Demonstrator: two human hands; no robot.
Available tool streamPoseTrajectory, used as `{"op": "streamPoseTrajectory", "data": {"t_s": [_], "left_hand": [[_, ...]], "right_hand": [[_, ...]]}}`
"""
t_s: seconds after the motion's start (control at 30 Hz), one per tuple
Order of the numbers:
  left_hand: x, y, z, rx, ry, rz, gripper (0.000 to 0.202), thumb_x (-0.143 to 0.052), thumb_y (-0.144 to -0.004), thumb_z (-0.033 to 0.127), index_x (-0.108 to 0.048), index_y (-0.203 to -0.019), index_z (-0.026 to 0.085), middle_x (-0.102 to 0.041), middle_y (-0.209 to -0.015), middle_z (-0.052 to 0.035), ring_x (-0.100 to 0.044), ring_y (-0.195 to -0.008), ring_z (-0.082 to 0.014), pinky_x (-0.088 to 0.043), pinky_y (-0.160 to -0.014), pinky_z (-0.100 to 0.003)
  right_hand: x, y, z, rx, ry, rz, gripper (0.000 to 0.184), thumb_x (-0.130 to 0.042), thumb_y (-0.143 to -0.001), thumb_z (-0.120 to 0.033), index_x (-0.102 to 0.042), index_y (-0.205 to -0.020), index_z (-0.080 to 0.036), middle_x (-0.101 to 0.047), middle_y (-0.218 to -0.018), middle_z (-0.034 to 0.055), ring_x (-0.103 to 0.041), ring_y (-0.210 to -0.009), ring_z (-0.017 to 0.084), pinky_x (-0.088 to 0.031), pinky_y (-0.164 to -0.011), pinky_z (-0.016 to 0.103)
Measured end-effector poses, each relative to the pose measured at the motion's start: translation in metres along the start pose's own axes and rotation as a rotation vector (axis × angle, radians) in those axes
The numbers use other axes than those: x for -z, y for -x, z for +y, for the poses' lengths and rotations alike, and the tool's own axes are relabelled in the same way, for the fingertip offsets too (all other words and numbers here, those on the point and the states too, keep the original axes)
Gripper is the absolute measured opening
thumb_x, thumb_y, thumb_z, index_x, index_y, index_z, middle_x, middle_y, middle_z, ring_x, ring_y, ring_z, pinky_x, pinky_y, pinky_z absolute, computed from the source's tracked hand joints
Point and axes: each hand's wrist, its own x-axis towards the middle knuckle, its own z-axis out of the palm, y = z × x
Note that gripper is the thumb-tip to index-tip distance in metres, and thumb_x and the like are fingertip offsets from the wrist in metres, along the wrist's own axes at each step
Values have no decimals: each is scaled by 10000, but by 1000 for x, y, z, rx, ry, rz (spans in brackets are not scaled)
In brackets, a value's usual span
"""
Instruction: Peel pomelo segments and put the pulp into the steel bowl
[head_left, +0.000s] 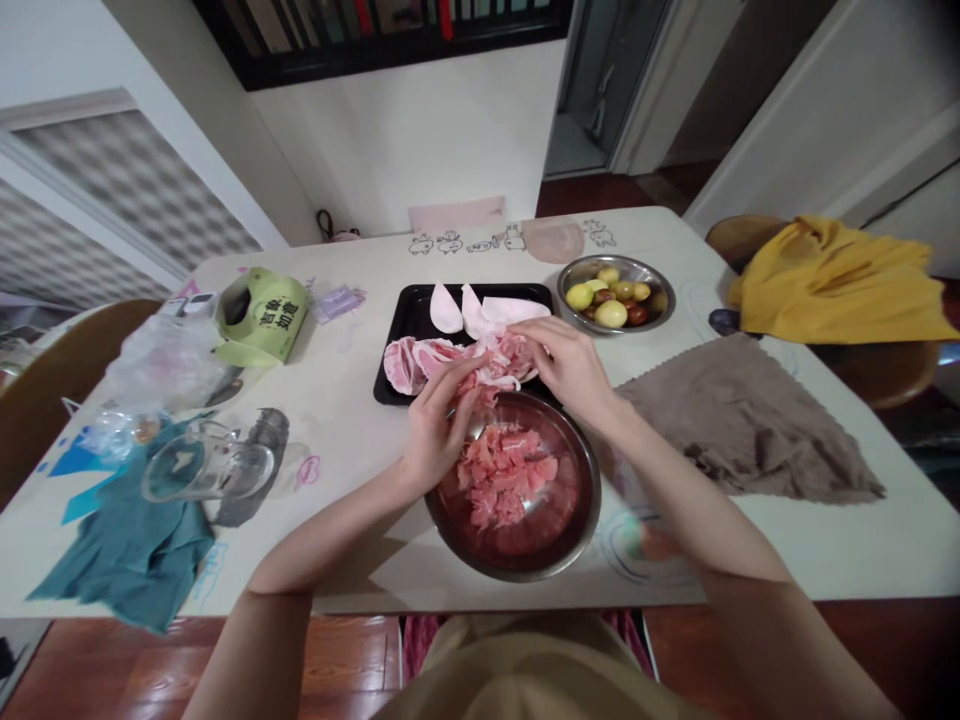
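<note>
Both of my hands are at the far rim of a metal bowl (589,500) that holds loose pink pomelo flesh (506,475). My left hand (442,425) is closed round a piece of pomelo (487,380) with pale membrane hanging from it. On the same piece, from the other side, are the bent fingers of my right hand (570,365). Just behind, a black tray (412,310) carries pale pomelo peel (446,308) at the back and pink pomelo segments (405,366) at the front left. My fingers hide part of the tray and of the held fruit.
A metal bowl of small yellow and reddish-brown fruit (611,313) stands behind my right hand. Brown cloth (757,420) lies to the right. Leftward are a glass pitcher (202,465) on its side, a teal cloth (142,540), a green bag (274,315) and clear plastic (169,360).
</note>
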Motion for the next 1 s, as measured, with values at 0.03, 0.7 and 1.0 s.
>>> {"op": "streamPoseTrajectory", "data": {"t_s": [0.03,0.7,1.0], "left_hand": [[0,0,-1,-10,-14,6,365,-501,-1036,162,-584,-1386,221,-674,-1324,-91,-636,-1250,-176,-509,-1099,-346],[-5,-2,-13,-162,-179,82,444,-538,-1012,99,-558,-1443,203,-666,-1336,-96,-647,-1244,-155,-532,-1113,-305],[-9,7,-21,-287,-236,97,587,-487,-1025,80,-387,-1577,250,-618,-1445,-116,-612,-1339,-185,-546,-1132,-345]], "right_hand": [[1,1,-6,17,-13,10,322,-456,-976,-107,-715,-1144,-199,-760,-1085,100,-701,-1040,243,-564,-937,414],[-3,12,-71,-6,-142,192,62,-674,-938,-223,-728,-947,-194,-769,-891,51,-694,-835,188,-557,-825,366],[-9,20,-87,-166,-196,259,36,-766,-884,-231,-734,-899,-229,-767,-875,13,-708,-834,163,-580,-804,335]]}}
